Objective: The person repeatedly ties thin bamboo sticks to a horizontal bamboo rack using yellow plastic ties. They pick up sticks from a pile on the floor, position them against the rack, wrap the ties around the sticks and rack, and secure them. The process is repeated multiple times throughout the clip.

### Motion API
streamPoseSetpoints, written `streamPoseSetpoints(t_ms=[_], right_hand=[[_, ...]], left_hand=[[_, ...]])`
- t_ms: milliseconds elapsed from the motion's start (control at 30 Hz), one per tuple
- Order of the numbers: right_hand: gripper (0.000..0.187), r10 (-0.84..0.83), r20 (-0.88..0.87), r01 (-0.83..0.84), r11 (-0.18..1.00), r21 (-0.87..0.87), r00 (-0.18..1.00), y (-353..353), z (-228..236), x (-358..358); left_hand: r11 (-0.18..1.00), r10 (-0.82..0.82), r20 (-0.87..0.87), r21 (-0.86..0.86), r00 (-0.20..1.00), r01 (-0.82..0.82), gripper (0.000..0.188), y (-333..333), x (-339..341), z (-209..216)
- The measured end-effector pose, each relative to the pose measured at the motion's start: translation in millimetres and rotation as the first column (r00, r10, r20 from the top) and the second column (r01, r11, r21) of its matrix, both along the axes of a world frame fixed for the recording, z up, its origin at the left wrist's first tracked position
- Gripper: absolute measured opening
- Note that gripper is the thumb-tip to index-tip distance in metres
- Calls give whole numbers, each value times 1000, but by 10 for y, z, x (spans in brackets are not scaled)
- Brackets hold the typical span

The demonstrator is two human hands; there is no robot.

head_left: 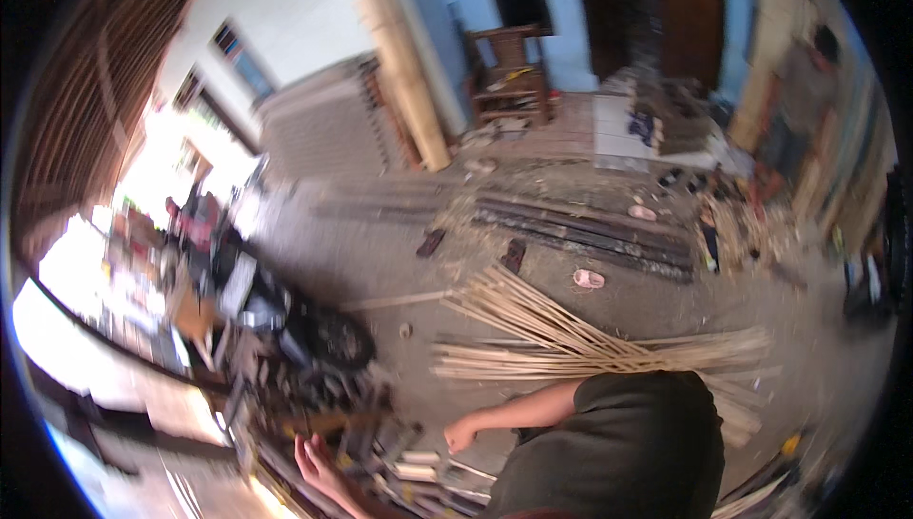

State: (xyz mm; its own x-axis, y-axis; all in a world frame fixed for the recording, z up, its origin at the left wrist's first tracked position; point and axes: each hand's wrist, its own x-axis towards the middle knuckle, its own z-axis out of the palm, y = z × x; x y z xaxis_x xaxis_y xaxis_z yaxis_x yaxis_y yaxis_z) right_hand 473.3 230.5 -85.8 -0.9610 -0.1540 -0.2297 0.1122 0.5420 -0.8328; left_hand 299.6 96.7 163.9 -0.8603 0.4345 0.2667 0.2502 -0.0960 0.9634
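My left hand (321, 470) is raised at the lower edge, its fingers apart and nothing seen in them. To its right, my right hand (460, 434) is closed, with the bent arm reaching left from a dark sleeve (623, 443). Whatever those fingers hold, if anything, is hidden. Just below the right hand lie short pale wooden blocks (417, 465) and a thin light strip (473, 470). Dark clutter of wood pieces and tools (357, 424) fills the space around both hands. Beyond the right arm, long pale wooden strips (542, 319) lie crossed on the ground.
A motorbike (276, 305) stands at the left. Dark beams (580, 234) lie on the floor past the strips, near a pink slipper (589, 278). A wooden chair (509, 77) is by the blue wall. Another person (799, 105) is at the far right.
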Motion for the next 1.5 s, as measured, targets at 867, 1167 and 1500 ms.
streamPoseSetpoints(t_ms=[867, 1167, 1500], right_hand=[[32, 336, 572, 138, 765, -630, 749, -1508, -170, -2850], [14, -133, 312, 332, 171, -928, 941, -1904, 1422, -3071], [53, 906, -230, -850, 417, 322, 357, -3248, 1325, -4730]], left_hand=[[106, 650, -568, -590, 505, -800, 37, -2038, -1006, -1393], [32, 855, -322, -749, 406, -662, 21, -1876, -1276, -1536], [277, 832, -95, -783, 547, -557, 29, -2030, -1323, -1320]])
